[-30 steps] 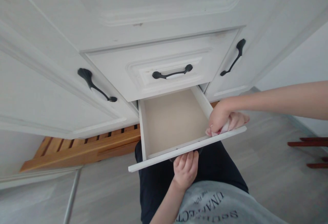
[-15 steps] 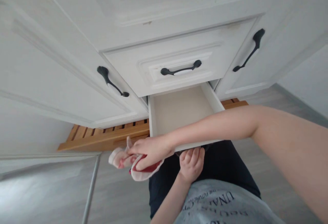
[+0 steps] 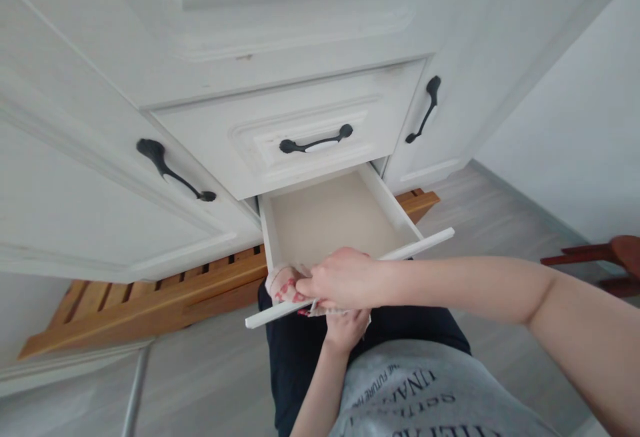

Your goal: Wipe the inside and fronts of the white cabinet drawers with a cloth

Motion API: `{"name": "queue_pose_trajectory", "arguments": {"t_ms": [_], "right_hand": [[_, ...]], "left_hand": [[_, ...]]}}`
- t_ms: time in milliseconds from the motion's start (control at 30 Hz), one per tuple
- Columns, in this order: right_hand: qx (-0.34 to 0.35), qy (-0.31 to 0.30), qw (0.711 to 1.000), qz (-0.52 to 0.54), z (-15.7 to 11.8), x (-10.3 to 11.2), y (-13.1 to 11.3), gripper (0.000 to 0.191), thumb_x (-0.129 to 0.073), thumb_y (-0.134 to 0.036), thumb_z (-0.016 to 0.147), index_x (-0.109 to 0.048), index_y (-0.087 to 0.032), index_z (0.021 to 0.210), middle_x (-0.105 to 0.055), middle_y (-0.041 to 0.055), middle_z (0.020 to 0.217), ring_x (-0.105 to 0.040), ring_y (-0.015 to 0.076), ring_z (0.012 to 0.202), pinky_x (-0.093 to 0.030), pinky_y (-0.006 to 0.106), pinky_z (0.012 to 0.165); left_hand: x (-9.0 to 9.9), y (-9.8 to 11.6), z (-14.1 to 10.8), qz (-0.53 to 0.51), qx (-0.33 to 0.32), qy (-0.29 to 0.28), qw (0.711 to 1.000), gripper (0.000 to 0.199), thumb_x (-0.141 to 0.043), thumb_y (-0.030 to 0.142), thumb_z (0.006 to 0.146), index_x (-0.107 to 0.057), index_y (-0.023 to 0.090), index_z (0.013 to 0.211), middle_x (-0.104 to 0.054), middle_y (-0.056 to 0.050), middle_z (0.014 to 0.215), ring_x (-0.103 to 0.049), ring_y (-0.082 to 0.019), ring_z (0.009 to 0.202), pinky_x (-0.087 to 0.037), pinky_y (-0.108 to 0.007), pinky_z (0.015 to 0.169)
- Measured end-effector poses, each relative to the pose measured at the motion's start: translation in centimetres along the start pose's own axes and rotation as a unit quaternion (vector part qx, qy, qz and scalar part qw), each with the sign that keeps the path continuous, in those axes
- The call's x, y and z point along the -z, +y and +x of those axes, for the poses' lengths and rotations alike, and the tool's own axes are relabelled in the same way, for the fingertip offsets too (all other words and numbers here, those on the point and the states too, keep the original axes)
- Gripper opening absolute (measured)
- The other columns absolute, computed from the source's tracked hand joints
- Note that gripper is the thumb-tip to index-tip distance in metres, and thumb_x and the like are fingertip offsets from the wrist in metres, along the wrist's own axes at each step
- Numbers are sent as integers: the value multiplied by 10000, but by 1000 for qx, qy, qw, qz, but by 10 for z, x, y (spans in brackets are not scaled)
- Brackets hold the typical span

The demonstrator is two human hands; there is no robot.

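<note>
A white drawer [image 3: 320,217] is pulled out of the cabinet, its inside bare. My right hand [image 3: 345,280] reaches across the drawer's front edge, its fingers closed on a pale pink cloth [image 3: 287,284] with a red pattern. Part of that cloth lies over the left end of the front panel, and some hangs down outside it. My left hand [image 3: 346,329] is just below, curled at the outer face of the drawer front where the handle sits. The right hand and cloth hide its fingertips and the handle.
Above is a closed drawer with a dark handle [image 3: 316,142], flanked by cabinet doors with dark handles [image 3: 175,172]. A slatted wooden bench [image 3: 150,290] runs under the cabinet. A reddish-brown wooden piece of furniture [image 3: 625,254] stands at right.
My right hand has brought the cloth from left of the drawer onto its front edge. The left hand stays at the drawer front, and the view has shifted.
</note>
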State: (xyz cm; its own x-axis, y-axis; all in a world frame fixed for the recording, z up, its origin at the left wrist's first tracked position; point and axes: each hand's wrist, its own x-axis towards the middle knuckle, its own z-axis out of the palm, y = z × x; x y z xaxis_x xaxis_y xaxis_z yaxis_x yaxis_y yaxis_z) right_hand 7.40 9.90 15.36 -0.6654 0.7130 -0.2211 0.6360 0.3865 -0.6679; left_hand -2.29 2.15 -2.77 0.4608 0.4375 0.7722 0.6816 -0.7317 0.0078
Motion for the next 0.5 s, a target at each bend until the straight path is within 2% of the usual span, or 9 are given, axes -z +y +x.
{"name": "queue_pose_trajectory", "arguments": {"t_ms": [67, 167, 233, 333, 500], "right_hand": [[-17, -6, 993, -119, -23, 17, 10, 142, -632, -305, 850, -685, -223, 953, -722, 79, 833, -663, 256, 738, -410, 326, 623], [-76, -25, 964, -254, -63, 47, 31, 246, -579, -427, 878, -687, -227, 973, -743, 78, 881, -687, 243, 745, -399, 299, 608], [-131, -54, 954, -263, -88, 63, 47, 294, -593, -496, 854, -699, -231, 926, -742, 69, 858, -690, 239, 744, -384, 284, 592], [-188, -76, 946, -251, -120, 79, 72, 337, -603, -546, 831, -708, -229, 881, -734, 68, 819, -679, 242, 730, -356, 278, 568], [-230, 14, 951, -207, -163, 87, 106, 311, -649, -502, 798, -698, -219, 920, -729, 73, 880, -660, 230, 769, -367, 277, 618]], "left_hand": [[2, -1, 7, -7, 0, 4, 1000, 299, -720, 128, 704, -737, 297, 949, -735, 14, 795, -655, -185, 847, -438, -351, 914], [6, -2, 18, -17, -6, 0, 1000, 343, -690, 107, 767, -731, 236, 1083, -767, -20, 911, -673, -172, 884, -431, -332, 896], [9, -2, 22, -17, -10, -13, 1000, 381, -670, 89, 800, -712, 200, 1162, -775, -40, 995, -682, -175, 915, -428, -333, 891], [11, -1, 23, -9, -13, -24, 1000, 371, -652, 68, 828, -709, 196, 1172, -777, -42, 1016, -688, -186, 925, -418, -350, 897], [11, -3, 23, 5, -38, -30, 999, 382, -625, 10, 805, -722, 165, 1141, -777, -65, 996, -688, -200, 902, -410, -371, 903]]}}
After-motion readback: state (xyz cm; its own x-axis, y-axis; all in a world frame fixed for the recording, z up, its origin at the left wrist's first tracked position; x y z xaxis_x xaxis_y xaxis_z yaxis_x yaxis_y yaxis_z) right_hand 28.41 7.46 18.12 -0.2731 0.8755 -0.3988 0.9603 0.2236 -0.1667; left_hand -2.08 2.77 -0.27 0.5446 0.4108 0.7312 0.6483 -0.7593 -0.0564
